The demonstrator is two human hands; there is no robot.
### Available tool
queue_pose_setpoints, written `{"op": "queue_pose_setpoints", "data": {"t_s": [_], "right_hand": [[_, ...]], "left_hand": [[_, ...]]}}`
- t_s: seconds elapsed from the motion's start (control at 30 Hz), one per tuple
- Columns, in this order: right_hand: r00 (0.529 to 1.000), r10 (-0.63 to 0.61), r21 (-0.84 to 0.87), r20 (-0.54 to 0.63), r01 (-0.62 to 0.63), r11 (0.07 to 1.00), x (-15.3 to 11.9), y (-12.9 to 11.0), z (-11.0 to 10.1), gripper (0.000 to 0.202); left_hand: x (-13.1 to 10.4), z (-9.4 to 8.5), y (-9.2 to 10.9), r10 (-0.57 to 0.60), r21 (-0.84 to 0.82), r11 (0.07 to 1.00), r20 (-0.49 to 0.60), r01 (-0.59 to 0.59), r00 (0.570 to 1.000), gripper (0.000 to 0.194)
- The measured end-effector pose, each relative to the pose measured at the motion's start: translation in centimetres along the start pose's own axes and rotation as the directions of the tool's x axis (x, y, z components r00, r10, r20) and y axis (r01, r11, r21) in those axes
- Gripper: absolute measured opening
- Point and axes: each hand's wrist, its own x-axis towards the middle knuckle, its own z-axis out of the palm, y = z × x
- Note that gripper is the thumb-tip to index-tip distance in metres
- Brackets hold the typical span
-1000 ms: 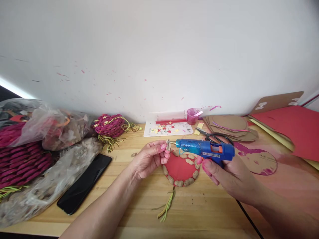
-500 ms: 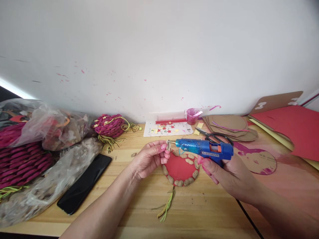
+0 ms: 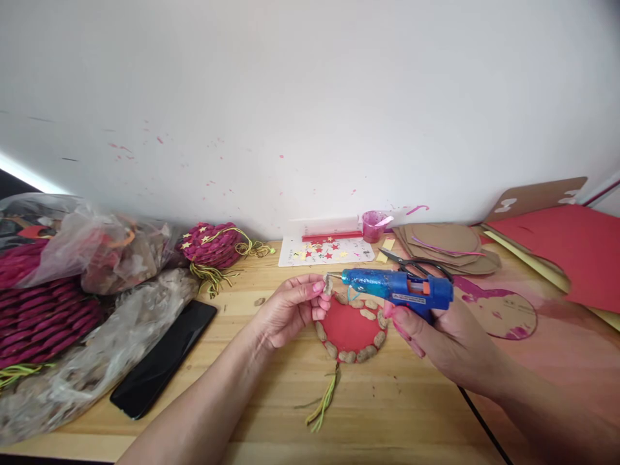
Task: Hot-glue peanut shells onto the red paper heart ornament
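Between thumb and fingers, my left hand (image 3: pixel 298 303) pinches a peanut (image 3: pixel 327 284) in its shell. My right hand (image 3: pixel 436 336) is wrapped round the handle of a blue glue gun (image 3: pixel 394 287), whose metal nozzle points left and meets the peanut or comes very close to it. Below both hands a round red disc (image 3: pixel 349 330) lies on the wooden table, edged with several peanuts (image 3: pixel 367 353). A yellow-green yarn tassel (image 3: pixel 323 403) hangs from its near edge. My left fingers partly cover the disc's upper left rim.
Black scissors (image 3: pixel 419 265) and brown cardboard shapes (image 3: pixel 445 245) lie behind the glue gun. A pink cup (image 3: pixel 372 227) stands by a white sheet with small stars (image 3: pixel 310 253). To the left are a black phone (image 3: pixel 165 358), a plastic bag of peanuts (image 3: pixel 111 352) and magenta woven pieces (image 3: pixel 43 316).
Almost nothing differs. Both hands keep their hold, and the nozzle stays at the peanut, which has turned very slightly.
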Motion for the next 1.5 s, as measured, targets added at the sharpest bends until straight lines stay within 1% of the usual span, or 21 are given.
{"op": "queue_pose_setpoints", "data": {"t_s": [0.13,0.27,0.43,0.63,0.87,1.07,1.5], "right_hand": [[1.000,-0.008,-0.040,-0.005,0.008,0.999,0.06,0.01,-0.04,0.037],[1.000,-0.012,-0.039,-0.008,0.012,0.999,0.09,-0.03,-0.07,0.037],[1.000,-0.011,-0.052,-0.023,0.010,0.999,0.02,-0.03,-0.16,0.040],[1.000,0.002,-0.045,-0.023,-0.003,0.999,0.04,-0.03,-0.17,0.041],[0.999,-0.003,-0.058,-0.034,0.001,0.998,0.00,0.03,-0.17,0.042],[0.999,-0.006,-0.052,-0.040,0.004,0.999,0.00,0.03,-0.16,0.041],[0.999,0.001,-0.032,-0.036,-0.002,0.999,0.11,-0.17,-0.17,0.043]], "left_hand": [[-0.05,-0.01,-0.02,0.001,0.008,1.000,0.006,-0.001,1.000,0.034],[-0.08,-0.01,0.05,0.001,0.011,1.000,-0.004,-0.001,1.000,0.034],[-0.02,-0.04,0.00,0.006,0.017,1.000,0.021,-0.007,1.000,0.033],[0.04,-0.11,-0.04,0.004,0.016,1.000,0.021,-0.005,1.000,0.032],[-0.03,-0.10,0.12,0.009,-0.006,1.000,-0.013,-0.009,1.000,0.035],[-0.03,-0.15,0.13,0.019,-0.006,1.000,0.002,-0.019,1.000,0.032],[-0.02,-0.20,0.12,0.019,-0.012,1.000,-0.004,-0.019,1.000,0.033]]}}
